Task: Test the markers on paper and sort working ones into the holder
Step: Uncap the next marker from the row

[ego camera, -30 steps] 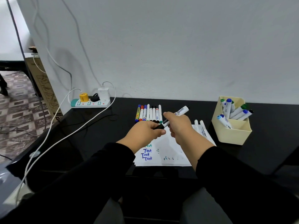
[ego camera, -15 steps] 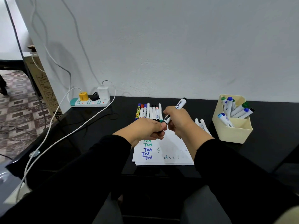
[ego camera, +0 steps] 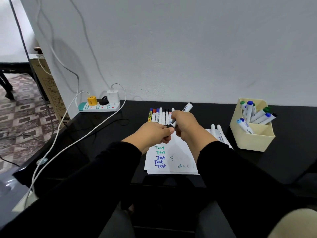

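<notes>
two hands meet over the black desk (ego camera: 283, 162) in my head view, both in black sleeves. my right hand (ego camera: 186, 125) is curled round the barrel of a white marker (ego camera: 186, 108), which tilts up and away toward the wall with its far end clear of the fist. my left hand (ego camera: 154, 133) pinches the marker's black cap (ego camera: 169, 126) at the near end, thumb on top, the two hands touching above the top of the paper (ego camera: 171, 162). i cannot tell whether the cap is seated or partly off.

the paper lies flat just under the hands, with "test" written several times down its left side in green and blue and a few small scribbles near its lower edge. a row of markers (ego camera: 160, 115) lies side by side just beyond the hands, near the wall. two white markers (ego camera: 216, 129) rest at the paper's right edge. the cream holder (ego camera: 253, 140) stands to the right, well apart from the hands, with blue- and green-capped markers leaning inside it. a power strip (ego camera: 99, 106) with plugs and a white cable (ego camera: 72, 143) sits at the desk's far left corner.
</notes>
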